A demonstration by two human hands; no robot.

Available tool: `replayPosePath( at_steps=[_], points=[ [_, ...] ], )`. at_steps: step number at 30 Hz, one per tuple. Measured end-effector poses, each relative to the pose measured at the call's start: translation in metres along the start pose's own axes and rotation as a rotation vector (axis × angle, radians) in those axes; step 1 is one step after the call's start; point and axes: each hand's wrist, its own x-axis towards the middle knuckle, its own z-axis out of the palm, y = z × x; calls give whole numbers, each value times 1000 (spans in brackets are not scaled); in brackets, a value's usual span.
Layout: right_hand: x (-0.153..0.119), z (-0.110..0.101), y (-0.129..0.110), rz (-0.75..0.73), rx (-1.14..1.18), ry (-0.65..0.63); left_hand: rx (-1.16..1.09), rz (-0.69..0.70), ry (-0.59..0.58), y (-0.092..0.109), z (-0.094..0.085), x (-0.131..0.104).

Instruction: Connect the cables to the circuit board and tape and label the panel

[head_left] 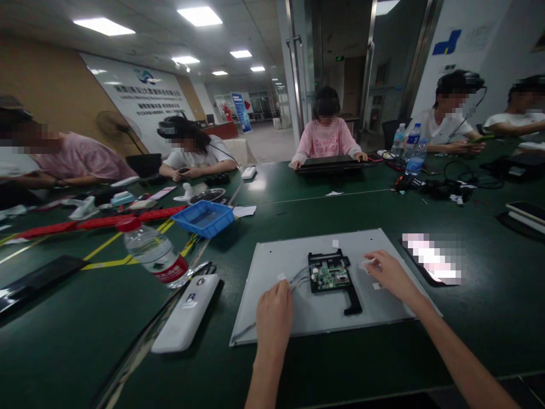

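A flat grey-white panel lies on the table before me, with a black plastic bracket on it. The bracket holds a green circuit board. Thin grey cables run from the board's left side to my left hand, whose fingers are closed on them beside a small white tab. Over the panel's right part, my right hand pinches a small, whitish, translucent piece like tape. Other small white pieces stick to the panel near the bracket and below my right hand.
Left of the panel are a white power bank, a water bottle and a blue tray. A lit phone lies to the right. Several people sit around the table; one opposite holds a dark flat panel.
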Motion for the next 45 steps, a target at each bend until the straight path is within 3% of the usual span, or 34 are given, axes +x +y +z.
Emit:
replayPosePath(
  at_steps=[5, 9, 14, 18, 26, 32, 38, 42, 45],
  points=[
    [12, -9, -19, -96, -62, -34, -22, 6, 25, -2, 3, -3],
    [44, -8, -36, -154, -172, -83, -34, -5, 7, -3, 6, -2],
    [88, 8, -58, -158, -374, -218, -45, -23, 17, -7, 9, -2],
    [105, 25, -71, -116, -563, -324, -70, -41, 28, -11, 10, -3],
    [108, 42, -76, -64, -669, -295, -85, -73, 94, -27, 1, 7],
    [104, 31, -68, -99, -654, -264, -65, -118, -70, -34, 2, 11],
    [94, 22, -54, -153, -580, -269, -114, -140, -41, -28, 3, 7],
    [86, 13, -36, -179, -377, -212, -211, -74, 14, -18, -15, 14],
    [74, 0, -25, -203, -244, -179, -333, 63, -36, -9, -31, 35]
  ],
)
